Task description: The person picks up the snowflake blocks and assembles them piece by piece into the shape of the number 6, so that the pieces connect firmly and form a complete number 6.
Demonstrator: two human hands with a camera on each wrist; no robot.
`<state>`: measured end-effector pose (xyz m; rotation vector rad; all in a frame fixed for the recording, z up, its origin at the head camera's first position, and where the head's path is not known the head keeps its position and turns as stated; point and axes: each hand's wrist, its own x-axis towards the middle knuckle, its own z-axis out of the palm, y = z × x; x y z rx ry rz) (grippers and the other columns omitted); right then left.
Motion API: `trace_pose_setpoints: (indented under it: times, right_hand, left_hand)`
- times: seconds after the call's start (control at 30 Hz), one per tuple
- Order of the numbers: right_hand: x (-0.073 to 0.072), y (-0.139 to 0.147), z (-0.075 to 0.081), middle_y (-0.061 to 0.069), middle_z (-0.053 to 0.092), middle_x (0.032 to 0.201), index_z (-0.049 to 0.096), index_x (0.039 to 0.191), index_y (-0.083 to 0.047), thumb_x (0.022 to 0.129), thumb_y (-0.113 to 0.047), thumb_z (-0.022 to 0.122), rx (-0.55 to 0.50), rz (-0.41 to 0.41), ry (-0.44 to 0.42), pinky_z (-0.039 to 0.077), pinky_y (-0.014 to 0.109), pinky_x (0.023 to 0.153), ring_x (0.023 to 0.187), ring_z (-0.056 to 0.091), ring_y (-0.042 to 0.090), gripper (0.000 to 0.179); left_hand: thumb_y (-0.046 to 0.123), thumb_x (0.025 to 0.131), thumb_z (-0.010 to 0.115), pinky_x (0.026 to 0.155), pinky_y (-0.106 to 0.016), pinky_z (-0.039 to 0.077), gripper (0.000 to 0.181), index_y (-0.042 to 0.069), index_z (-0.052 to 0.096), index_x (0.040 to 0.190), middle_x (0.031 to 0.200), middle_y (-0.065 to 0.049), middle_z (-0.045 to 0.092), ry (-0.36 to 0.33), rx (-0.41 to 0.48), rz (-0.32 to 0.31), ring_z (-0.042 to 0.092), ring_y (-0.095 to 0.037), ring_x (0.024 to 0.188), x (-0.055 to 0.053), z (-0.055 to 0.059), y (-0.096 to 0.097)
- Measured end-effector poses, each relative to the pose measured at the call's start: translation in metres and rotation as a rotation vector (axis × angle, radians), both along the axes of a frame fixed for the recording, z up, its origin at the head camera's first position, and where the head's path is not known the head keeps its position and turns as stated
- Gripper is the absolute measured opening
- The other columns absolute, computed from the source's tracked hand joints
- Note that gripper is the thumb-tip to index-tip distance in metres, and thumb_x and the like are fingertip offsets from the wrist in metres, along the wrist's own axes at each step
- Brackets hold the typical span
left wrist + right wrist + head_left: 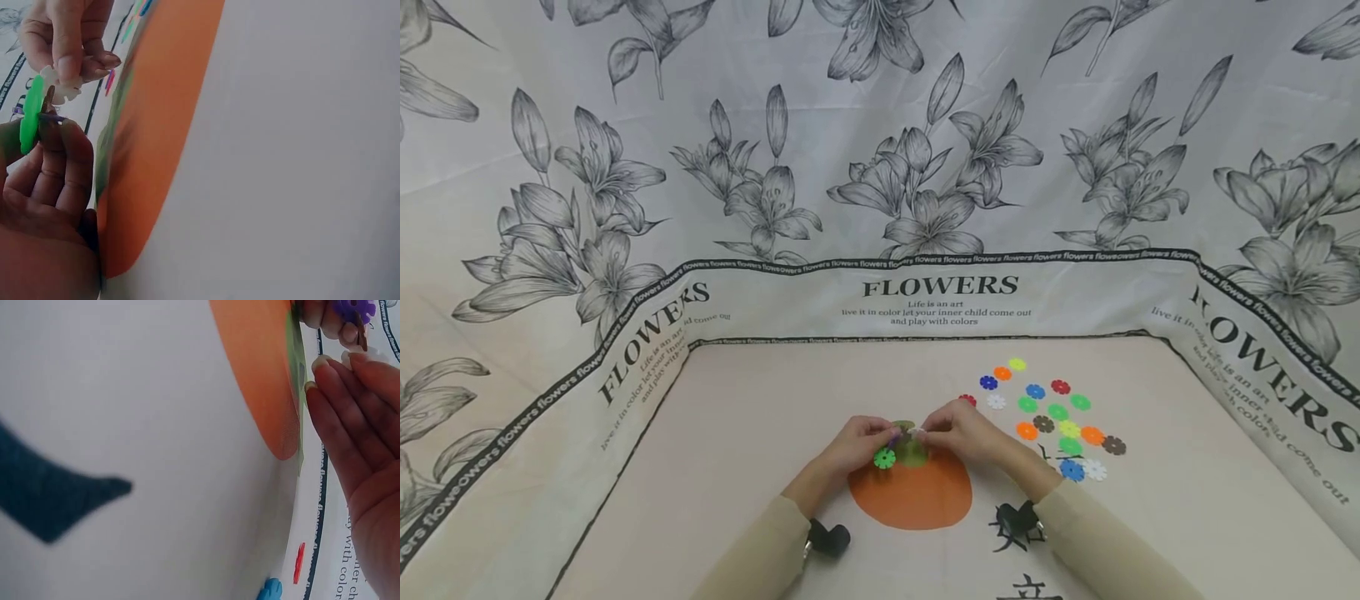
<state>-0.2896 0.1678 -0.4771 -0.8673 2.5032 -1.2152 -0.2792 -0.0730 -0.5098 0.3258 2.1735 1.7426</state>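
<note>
Though near the green disc (31,115), white disc (67,92) in right hand (962,429).

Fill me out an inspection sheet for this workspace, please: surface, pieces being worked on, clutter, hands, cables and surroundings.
Surface: pale cloth with a printed orange shape.
Work pieces: green disc, purple disc and brown disc close together; white disc beside them, contact unclear.
Clutter: loose coloured discs scattered flat on the right.
Left hand: holds the green, purple and brown pieces.
Right hand: pinches the white disc.
Cables: nothing seen.
Surroundings: white curtain printed with flowers and lettering.
</note>
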Motion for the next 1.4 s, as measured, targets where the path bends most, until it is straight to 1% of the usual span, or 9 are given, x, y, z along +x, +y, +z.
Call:
trace_pose_setpoints:
  times: [0.17,0.27,0.4,0.53,0.7,0.83,1.0,1.13,1.4]
  right_hand:
    - [-0.001,-0.003,0.007,0.0,0.075,0.083,0.082,0.093,-0.012,0.096,-0.02,0.073,0.007,0.032,0.017,0.053,0.025,0.07,0.077,0.063,0.015,0.012]
    - [-0.001,-0.004,0.01,0.0,0.076,0.084,0.082,0.094,-0.012,0.097,-0.02,0.073,0.01,0.027,0.01,0.054,0.025,0.072,0.079,0.063,0.015,0.013]
    - [-0.001,-0.002,0.007,-0.001,0.075,0.087,0.08,0.098,-0.012,0.097,-0.02,0.072,0.029,0.01,0.016,0.055,0.025,0.076,0.081,0.063,0.014,0.011]
    - [0.0,0.006,0.004,-0.004,0.072,0.088,0.076,0.109,-0.011,0.096,-0.018,0.073,0.08,-0.019,0.064,0.055,0.026,0.076,0.082,0.063,0.012,0.015]
    - [-0.003,0.024,0.004,-0.002,0.07,0.088,0.072,0.113,-0.004,0.095,-0.015,0.072,0.102,-0.132,0.111,0.054,0.028,0.068,0.077,0.063,0.013,0.022]
    - [-0.007,0.038,0.004,0.004,0.071,0.093,0.07,0.116,0.0,0.096,-0.014,0.071,0.102,-0.268,0.093,0.055,0.027,0.067,0.077,0.065,0.015,0.024]
    - [-0.013,0.045,0.004,0.009,0.069,0.099,0.066,0.123,0.0,0.097,-0.017,0.071,0.168,-0.412,0.045,0.055,0.031,0.073,0.082,0.061,0.019,0.031]
    - [-0.019,0.045,0.003,0.012,0.066,0.099,0.062,0.126,0.001,0.097,-0.018,0.07,0.225,-0.472,0.001,0.053,0.034,0.073,0.082,0.059,0.022,0.036]
    - [-0.028,0.041,0.0,0.013,0.064,0.099,0.062,0.119,0.001,0.095,-0.017,0.071,0.28,-0.499,-0.011,0.054,0.04,0.081,0.088,0.057,0.026,0.031]
  left_hand:
    - [0.014,0.103,0.062,0.07,-0.022,0.048,0.023,-0.005,0.075,0.106,0.09,-0.001,0.068,0.024,0.0,-0.018,0.056,-0.012,0.085,-0.003,0.005,-0.001]
    - [0.014,0.102,0.062,0.07,-0.022,0.048,0.023,-0.005,0.075,0.106,0.09,-0.001,0.068,0.025,0.005,-0.01,0.056,-0.012,0.086,-0.004,0.007,-0.001]
    - [0.018,0.102,0.063,0.077,-0.024,0.049,0.022,-0.002,0.073,0.105,0.089,0.0,0.07,0.015,-0.018,-0.01,0.059,-0.012,0.087,-0.003,0.004,0.0]
    - [0.017,0.102,0.064,0.085,-0.026,0.05,0.018,0.0,0.07,0.105,0.09,-0.003,0.074,0.0,-0.014,-0.024,0.064,-0.013,0.087,-0.004,-0.002,0.0]
    - [0.015,0.102,0.063,0.083,-0.026,0.052,0.016,-0.001,0.068,0.107,0.091,-0.006,0.074,-0.019,0.015,-0.027,0.066,-0.014,0.087,-0.004,-0.005,-0.002]
    - [0.016,0.102,0.063,0.083,-0.026,0.052,0.018,-0.001,0.068,0.108,0.093,-0.006,0.075,-0.019,0.024,-0.031,0.067,-0.014,0.088,-0.004,-0.005,-0.002]
    - [0.014,0.102,0.064,0.083,-0.026,0.053,0.017,-0.001,0.068,0.108,0.093,-0.006,0.075,-0.019,0.038,-0.032,0.067,-0.013,0.088,-0.004,-0.006,-0.001]
    - [0.012,0.102,0.063,0.083,-0.025,0.054,0.016,-0.003,0.067,0.108,0.091,-0.006,0.074,-0.018,0.047,-0.033,0.067,-0.013,0.087,-0.004,-0.006,-0.001]
    - [0.013,0.102,0.062,0.095,-0.033,0.05,0.018,-0.003,0.068,0.108,0.093,-0.008,0.076,0.001,0.036,0.001,0.068,-0.013,0.091,-0.003,-0.002,0.0]
